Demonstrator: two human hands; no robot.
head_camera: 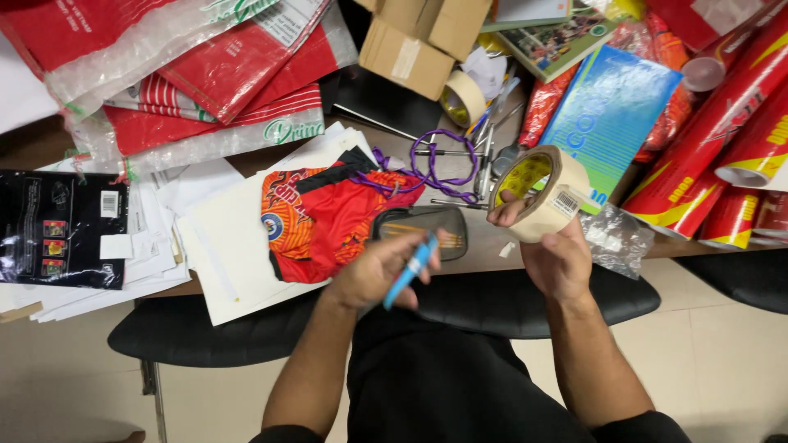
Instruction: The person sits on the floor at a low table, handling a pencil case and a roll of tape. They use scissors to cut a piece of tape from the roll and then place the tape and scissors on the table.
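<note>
My left hand [379,275] grips a slim blue cutter or pen [410,269] above the near edge of the desk. In my right hand [552,250] is a large roll of beige packing tape [543,190], held upright with its yellow inner core facing me. Just beyond my left hand lies a dark mesh pencil case [420,223]. To its left, a folded red and orange sports garment [324,215] rests on white sheets of paper [222,246].
The desk holds red plastic mailer bags [222,74], a black packet [61,226], cardboard boxes [419,37], a second tape roll [462,98], a purple cord [439,164], a blue book [611,115] and red tubes [722,139]. A black chair seat [213,332] lies below.
</note>
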